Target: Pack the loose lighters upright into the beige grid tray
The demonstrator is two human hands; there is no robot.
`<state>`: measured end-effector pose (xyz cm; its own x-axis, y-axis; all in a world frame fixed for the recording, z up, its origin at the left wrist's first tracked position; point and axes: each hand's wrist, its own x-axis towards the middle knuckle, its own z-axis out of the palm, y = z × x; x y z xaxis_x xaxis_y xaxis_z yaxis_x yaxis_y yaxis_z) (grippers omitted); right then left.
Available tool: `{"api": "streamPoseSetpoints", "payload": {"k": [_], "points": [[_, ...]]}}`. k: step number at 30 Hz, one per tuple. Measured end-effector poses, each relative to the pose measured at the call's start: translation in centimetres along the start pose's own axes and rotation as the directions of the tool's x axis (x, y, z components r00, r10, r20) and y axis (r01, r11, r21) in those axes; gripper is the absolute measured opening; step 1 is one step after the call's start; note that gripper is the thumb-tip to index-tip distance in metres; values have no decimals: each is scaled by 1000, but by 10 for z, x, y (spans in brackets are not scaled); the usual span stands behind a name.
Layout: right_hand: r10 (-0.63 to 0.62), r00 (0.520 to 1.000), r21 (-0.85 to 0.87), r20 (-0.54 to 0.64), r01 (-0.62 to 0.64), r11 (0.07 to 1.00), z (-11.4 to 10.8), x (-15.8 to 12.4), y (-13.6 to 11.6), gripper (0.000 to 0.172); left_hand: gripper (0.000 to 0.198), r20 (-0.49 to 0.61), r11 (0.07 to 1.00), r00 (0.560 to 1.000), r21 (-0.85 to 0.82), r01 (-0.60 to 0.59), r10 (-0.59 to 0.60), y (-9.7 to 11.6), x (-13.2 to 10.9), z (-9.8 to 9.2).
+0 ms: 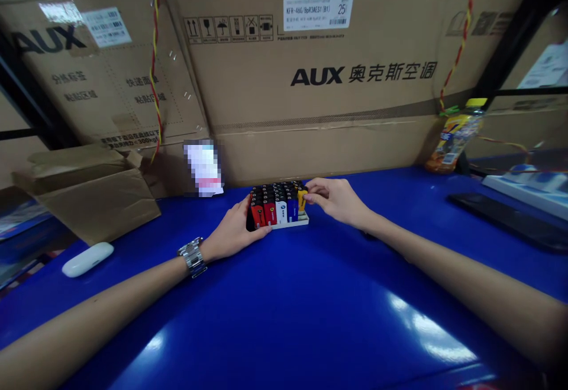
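Note:
A small white tray point(303, 220) full of upright lighters stands on the blue table point(293, 307). Its front row shows red, white, blue and yellow lighters. My left hand point(234, 231), with a metal watch on the wrist, wraps around the tray's left side and holds it. My right hand point(333, 199) is at the tray's right corner, its fingers pinched on the yellow lighter point(302, 199) that stands in the front row.
Large AUX cardboard boxes point(310, 76) form a wall behind the table. An open brown carton point(89, 192) sits at left, a white case point(87, 259) near it. At right are a drink bottle point(456, 137), a black phone point(510, 219) and a white-blue item point(528, 184).

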<state>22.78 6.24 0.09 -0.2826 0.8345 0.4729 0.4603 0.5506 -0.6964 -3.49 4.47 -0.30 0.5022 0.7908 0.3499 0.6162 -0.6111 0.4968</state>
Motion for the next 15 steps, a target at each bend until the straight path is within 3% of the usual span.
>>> {"api": "streamPoseSetpoints", "payload": {"k": [4, 8, 12, 15], "points": [[-7, 998, -227, 58, 20, 974, -5, 0, -8, 18, 69, 6, 1000, 1000, 15, 11, -11, 1, 0, 0], [-60, 985, -394, 160, 120, 911, -18, 2, -23, 33, 71, 18, 999, 999, 35, 31, -32, 2, 0, -1], [-42, 999, -560, 24, 48, 827, -43, 4, -30, 42, 74, 17, 998, 999, 44, 38, -39, 2, 0, -1], [84, 995, -574, -49, -97, 813, -61, 2, -28, 42, 73, 12, 999, 1000, 34, 23, -23, 0, -1, -1]]}}
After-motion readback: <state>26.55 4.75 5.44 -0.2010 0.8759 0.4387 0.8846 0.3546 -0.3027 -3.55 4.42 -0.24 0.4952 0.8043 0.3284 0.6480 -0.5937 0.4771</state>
